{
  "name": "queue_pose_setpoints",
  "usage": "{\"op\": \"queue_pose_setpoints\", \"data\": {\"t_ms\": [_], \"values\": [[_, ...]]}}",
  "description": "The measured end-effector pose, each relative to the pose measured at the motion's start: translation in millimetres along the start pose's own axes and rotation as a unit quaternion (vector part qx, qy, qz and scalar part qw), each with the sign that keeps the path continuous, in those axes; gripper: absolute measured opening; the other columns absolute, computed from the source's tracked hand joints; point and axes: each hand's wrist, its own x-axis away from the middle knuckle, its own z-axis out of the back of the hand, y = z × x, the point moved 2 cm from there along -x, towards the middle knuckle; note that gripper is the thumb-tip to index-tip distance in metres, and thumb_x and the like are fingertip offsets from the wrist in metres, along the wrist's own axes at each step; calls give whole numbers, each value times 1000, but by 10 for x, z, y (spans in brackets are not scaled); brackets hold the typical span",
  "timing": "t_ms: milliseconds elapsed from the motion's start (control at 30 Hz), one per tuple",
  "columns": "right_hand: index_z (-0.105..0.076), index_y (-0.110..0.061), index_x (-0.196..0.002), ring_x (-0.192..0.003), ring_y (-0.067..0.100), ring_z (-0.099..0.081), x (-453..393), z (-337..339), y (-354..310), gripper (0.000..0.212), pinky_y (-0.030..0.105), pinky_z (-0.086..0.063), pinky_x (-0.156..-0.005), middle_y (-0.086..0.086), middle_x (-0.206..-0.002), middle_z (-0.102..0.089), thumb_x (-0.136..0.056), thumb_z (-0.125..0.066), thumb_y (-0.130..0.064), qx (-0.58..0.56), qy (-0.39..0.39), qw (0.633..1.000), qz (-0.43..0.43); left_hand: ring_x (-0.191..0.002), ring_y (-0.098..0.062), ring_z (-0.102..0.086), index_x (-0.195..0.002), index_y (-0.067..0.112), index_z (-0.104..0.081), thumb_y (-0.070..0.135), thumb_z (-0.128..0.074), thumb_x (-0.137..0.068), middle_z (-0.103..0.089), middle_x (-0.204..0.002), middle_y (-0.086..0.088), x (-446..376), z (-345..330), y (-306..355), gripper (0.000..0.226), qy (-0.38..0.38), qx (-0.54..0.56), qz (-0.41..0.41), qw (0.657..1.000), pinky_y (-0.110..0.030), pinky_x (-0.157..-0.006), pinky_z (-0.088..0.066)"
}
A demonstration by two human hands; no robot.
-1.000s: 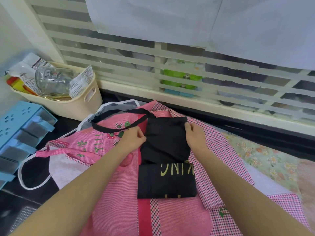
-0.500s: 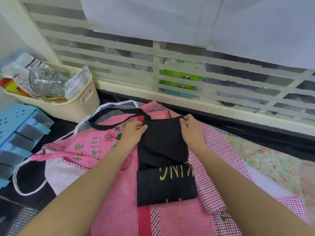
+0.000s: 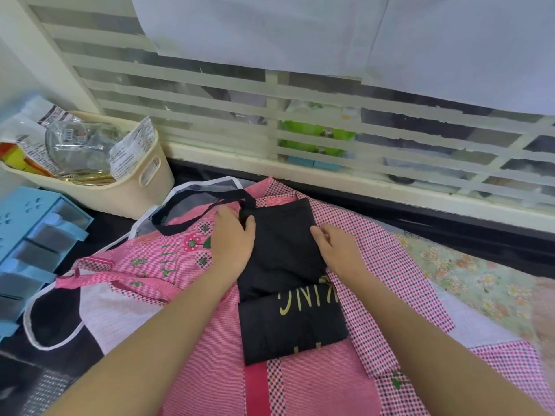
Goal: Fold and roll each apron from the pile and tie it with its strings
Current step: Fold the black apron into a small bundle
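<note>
Slatted window (image 3: 330,121) with white covering (image 3: 330,31), cream basket (image 3: 129,193), blue drawer unit (image 3: 33,235)

surface: dark countertop (image 3: 468,235)
on it: cream basket (image 3: 132,193) 10 o'clock; blue drawer unit (image 3: 33,244) 9 o'clock; apron pile (image 3: 210,340) centre
</note>
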Motion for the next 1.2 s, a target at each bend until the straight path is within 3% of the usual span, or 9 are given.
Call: {"op": "queue_pose_setpoints", "data": {"t_ms": [100,233,333,433,533,867,1000,1067,1200], "values": [[-49,-16,-82,-67,6,-44,-9,33,1,21,12,-28,-55,-8,-71,-48,-98,-47,-29,-1,-1,1000,-2,-76,-22,-42,-84,6,-48,12,-61,-83,-44,-84,-7,141,90,174,15,92,-40,-209,973,-38,-69,-38],[-45,-22,-69,-64,4,-43,-6,27,-23,28,17,-31,-56,-8,-69,-49,-91,-60,-31,-17,15,999,-24,-101,-33,-60,-112,11,-56,45,-70,-69,-59,-116,-13,416,-205,249,57,-101,-237,-443,859,-42,-74,-54],[-46,-19,-67,-67,12,-47,45,6,-40,31,19,-33,-57,-5,-68,-49,-91,-59,-35,-54,36,998,-19,-144,-35,-9,-150,5,-12,57,-60,-80,-5,-157,-18,491,-328,111,99,-234,-311,-389,835,-49,-112,-24],[-55,-15,-87,-78,12,-53,105,8,16,25,19,-38,-57,-1,-85,-57,-95,-50,-38,-117,-38,991,-44,-143,-29,20,-147,10,18,60,-44,-89,25,-154,-12,468,-292,20,99,-294,-352,-336,823,-46,-117,2],[-52,-20,-80,-81,13,-57,175,36,58,16,16,-40,-55,-1,-87,-60,-93,-56,-29,-69,-105,992,-25,-142,-31,22,-146,11,21,59,-47,-88,27,-153,-14,446,-288,-17,101,-311,-379,-325,809,-49,-115,4],[-50,-14,-86,-73,15,-51,307,95,187,17,25,-37,-62,-2,-74,-51,-98,-45,-24,16,31,999,-18,-142,-33,22,-145,13,25,52,-57,-85,28,-153,-15,402,-359,17,108,-300,-445,-355,765,-52,-113,8],[-58,-12,-87,-74,15,-51,416,67,-23,5,21,-41,-62,2,-82,-56,-90,-60,-16,204,139,948,203,-140,-36,25,-144,12,26,54,-54,-86,29,-152,-17,378,-328,-103,107,-300,-471,-350,752,-54,-111,11],[-65,-12,-99,-91,20,-54,429,-104,-52,17,28,-47,-77,5,-101,-60,-83,-68,-15,295,55,900,317,-140,-36,25,-145,13,25,53,-53,-87,29,-152,-16,388,-343,-109,105,-302,-463,-349,757,-54,-111,12],[-35,-13,-140,-128,25,-34,314,-260,-21,50,34,-35,-104,9,-143,-31,-94,-51,-22,299,-91,927,207,-139,-36,26,-146,16,23,53,-51,-88,29,-152,-15,376,-347,-102,100,-309,-459,-343,759,-54,-111,13]]}}
